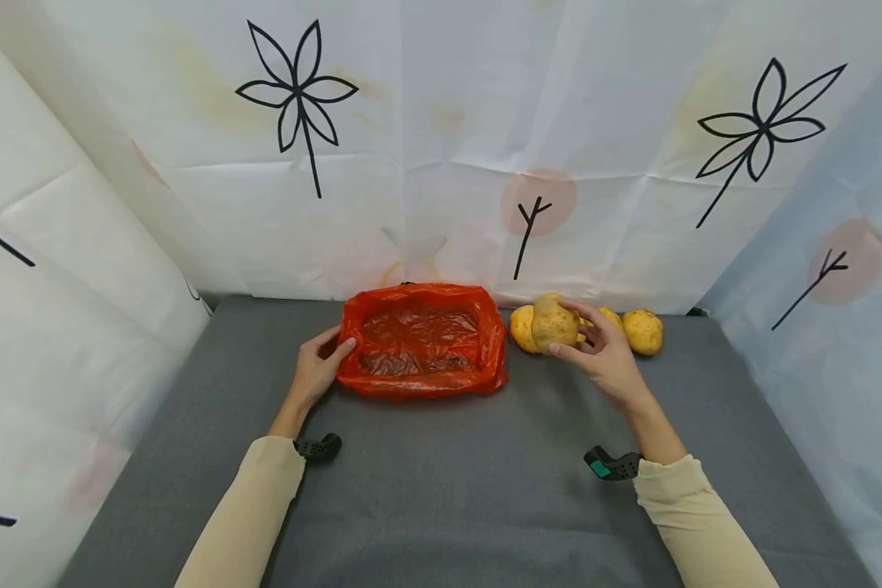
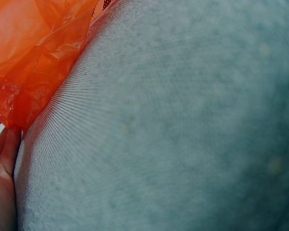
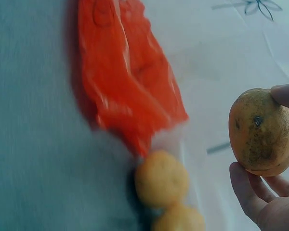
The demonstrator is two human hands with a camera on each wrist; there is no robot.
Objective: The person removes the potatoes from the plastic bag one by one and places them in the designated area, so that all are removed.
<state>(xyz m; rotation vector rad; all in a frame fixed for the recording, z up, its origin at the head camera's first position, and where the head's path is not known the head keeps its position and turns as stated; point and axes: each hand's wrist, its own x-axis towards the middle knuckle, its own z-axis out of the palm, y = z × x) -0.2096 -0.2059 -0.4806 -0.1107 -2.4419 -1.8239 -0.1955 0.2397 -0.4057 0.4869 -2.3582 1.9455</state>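
Observation:
A red plastic bag (image 1: 419, 384) lies spread wide on the grey table, its mouth facing up and its sides standing like a tray. My left hand (image 1: 316, 367) holds its left edge, thumb over the rim; the left wrist view catches only part of that hand (image 2: 2, 163) beside the orange-looking plastic (image 2: 33, 62). To the right of the bag, my right hand (image 1: 603, 351) grips a potato (image 1: 554, 324) between thumb and fingers. The right wrist view shows this potato (image 3: 262, 132) raised, with dark blemishes on its skin.
Several more potatoes lie behind and beside the held one, among them one at the left (image 1: 521, 328) and one at the far right (image 1: 643, 332). White printed cloth (image 1: 441, 147) hangs behind the table (image 1: 441, 490) and along both sides.

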